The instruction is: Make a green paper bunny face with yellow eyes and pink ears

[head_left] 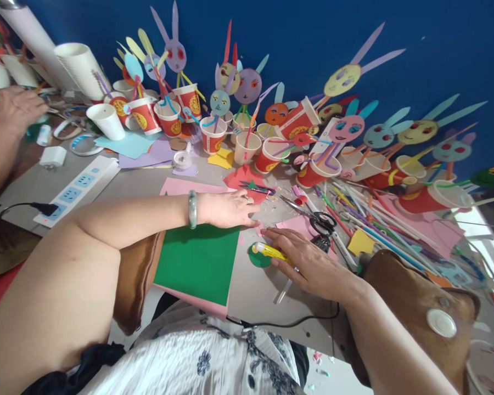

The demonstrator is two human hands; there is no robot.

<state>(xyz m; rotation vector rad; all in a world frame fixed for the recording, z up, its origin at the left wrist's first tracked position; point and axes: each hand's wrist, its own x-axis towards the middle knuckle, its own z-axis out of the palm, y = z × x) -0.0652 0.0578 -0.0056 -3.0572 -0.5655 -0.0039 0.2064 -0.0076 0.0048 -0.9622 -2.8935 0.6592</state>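
Note:
My left hand [230,208], a jade-coloured bangle at its wrist, reaches across a green sheet [195,263] that lies on pink paper. Its fingers are stretched out and touch down by small pink scraps. Just beyond them, dark-handled scissors [257,188] lie on red paper [242,178]. My right hand [308,258] is closed on a yellow tube [271,251] with a white tip, held between thumb and fingers. Under that tip lies a small green paper disc [259,258]. A clear stick [283,292] shows below the hand. Black-handled scissors [313,216] lie behind my right fingers.
Paper cups with rabbit-faced figures [220,102] line the blue wall. Coloured straw-like sticks [379,219] spread at the right, near a brown bag [415,307]. A power strip [78,189] lies left, and another person's hand [18,107] is at far left.

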